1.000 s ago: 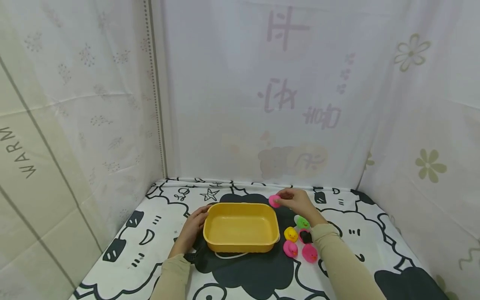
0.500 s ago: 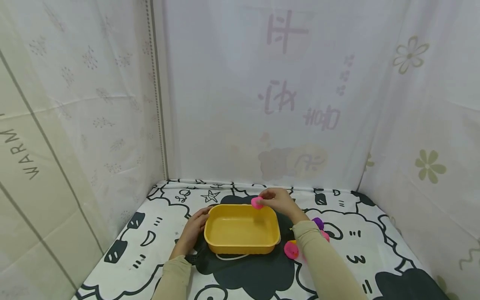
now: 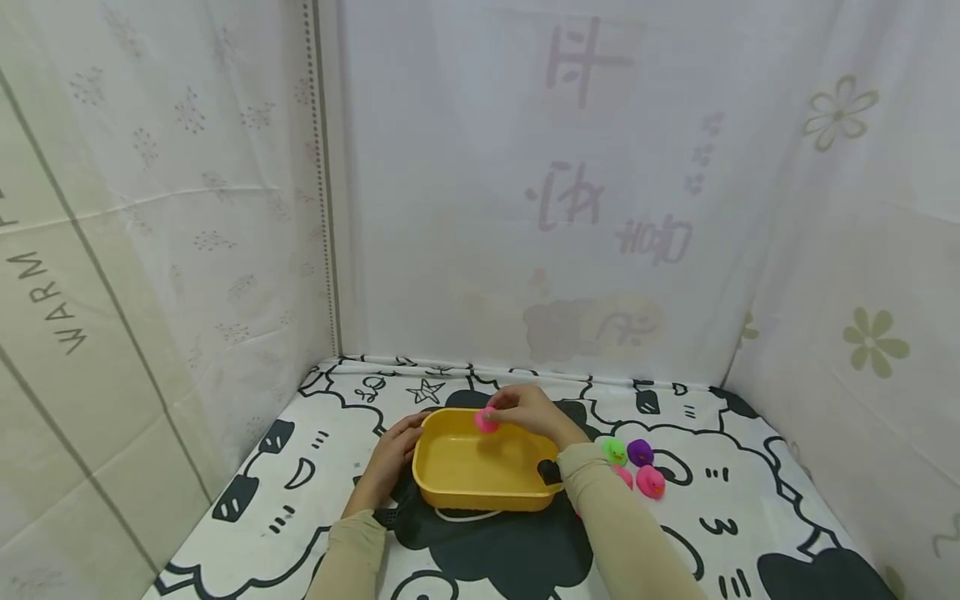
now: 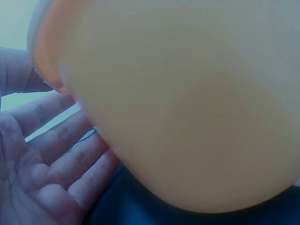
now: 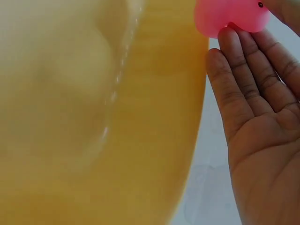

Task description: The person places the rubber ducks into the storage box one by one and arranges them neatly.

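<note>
A small pink rubber duck (image 3: pixel 485 421) is pinched between the thumb and fingertips of my right hand (image 3: pixel 527 411), over the far part of a yellow plastic tub (image 3: pixel 487 500). In the right wrist view, the duck (image 5: pixel 229 16) shows one black eye, and the other fingers lie straight beneath it, near the tub's wall (image 5: pixel 164 117). My left hand (image 3: pixel 396 454) rests against the tub's left side near the far corner. Its fingers (image 4: pixel 61 136) stretch out straight, the tips hidden behind the tub wall. The tub's floor that shows holds no toys.
Right of the tub sit several small ducks: a green one (image 3: pixel 615 451), a purple one (image 3: pixel 641 452) and a pink one (image 3: pixel 650 482). The right sleeve (image 3: pixel 615 517) partly covers others. A white handle (image 3: pixel 465 517) lies along the tub's near side. Printed cloth curtains surround the table.
My right hand has carried the pink duck leftward, from beyond the tub's far right corner to over its inside. The left hand has stayed at the tub's side.
</note>
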`<state>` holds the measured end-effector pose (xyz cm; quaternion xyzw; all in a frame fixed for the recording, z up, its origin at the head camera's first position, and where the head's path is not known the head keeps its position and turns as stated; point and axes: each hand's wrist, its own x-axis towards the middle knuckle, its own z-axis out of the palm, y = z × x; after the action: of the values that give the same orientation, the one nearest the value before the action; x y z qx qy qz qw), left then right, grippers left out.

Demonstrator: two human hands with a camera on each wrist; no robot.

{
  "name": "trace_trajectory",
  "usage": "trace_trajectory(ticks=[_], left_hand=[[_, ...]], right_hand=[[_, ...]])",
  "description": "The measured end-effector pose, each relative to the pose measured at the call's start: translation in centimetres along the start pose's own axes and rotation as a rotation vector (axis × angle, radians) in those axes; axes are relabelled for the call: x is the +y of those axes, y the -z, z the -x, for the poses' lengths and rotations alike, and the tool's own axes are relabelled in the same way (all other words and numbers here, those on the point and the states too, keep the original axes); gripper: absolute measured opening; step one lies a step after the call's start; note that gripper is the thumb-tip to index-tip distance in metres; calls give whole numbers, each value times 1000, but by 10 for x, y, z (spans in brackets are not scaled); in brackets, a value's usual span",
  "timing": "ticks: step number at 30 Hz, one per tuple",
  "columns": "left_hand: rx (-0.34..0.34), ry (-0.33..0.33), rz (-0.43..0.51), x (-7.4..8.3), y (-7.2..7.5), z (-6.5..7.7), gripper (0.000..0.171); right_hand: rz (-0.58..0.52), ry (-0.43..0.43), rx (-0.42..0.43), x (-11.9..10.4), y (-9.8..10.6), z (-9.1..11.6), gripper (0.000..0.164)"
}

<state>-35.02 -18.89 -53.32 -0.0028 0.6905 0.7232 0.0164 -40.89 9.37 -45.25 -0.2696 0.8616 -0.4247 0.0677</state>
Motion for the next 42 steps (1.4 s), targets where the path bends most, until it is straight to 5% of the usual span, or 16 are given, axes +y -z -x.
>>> trace_trajectory(ticks=[14,42], left_hand=[[1,7,-6,-1,-2,7,42],[-11,-20,-11,2,1,1,42]], right_hand=[[185,0,-233,-24,-47,-20,20],[339,82,-236,-31,-73,-40,34]])
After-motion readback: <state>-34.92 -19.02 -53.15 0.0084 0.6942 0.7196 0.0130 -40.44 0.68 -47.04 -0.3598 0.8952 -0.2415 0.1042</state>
